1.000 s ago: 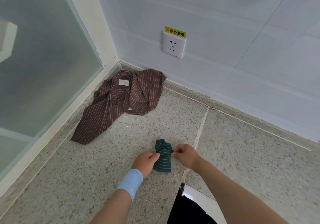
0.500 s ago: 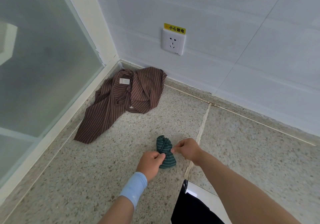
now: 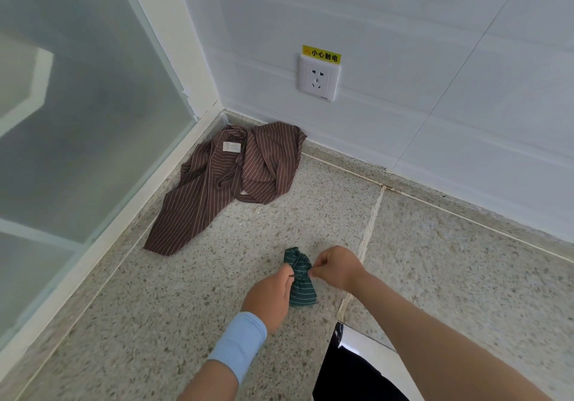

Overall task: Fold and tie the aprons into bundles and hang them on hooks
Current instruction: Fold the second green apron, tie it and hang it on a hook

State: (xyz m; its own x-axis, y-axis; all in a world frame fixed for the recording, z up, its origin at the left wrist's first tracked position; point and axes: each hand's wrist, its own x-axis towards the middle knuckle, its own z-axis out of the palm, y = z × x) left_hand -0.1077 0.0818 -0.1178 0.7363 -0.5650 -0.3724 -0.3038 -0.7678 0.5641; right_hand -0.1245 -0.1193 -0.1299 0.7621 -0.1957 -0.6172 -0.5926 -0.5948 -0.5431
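Pinching the green striped bundle [image 3: 302, 288] at its cinched waist with left hand [image 3: 270, 295] and right hand [image 3: 337, 268], one on either side, close together, fingers curled on what seems the tie. Resting on the speckled stone surface [image 3: 435, 260] between them, rolled small; probably at the knotting step, not yet hung. Leaves the brown striped apron [image 3: 217, 189], crumpled and unfolded in the corner below the wall socket [image 3: 317, 79], well apart, wholly undone. No hooks in view.

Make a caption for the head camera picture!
Left hand and right hand pinch a green bundle on the counter; a brown apron lies crumpled in the corner.
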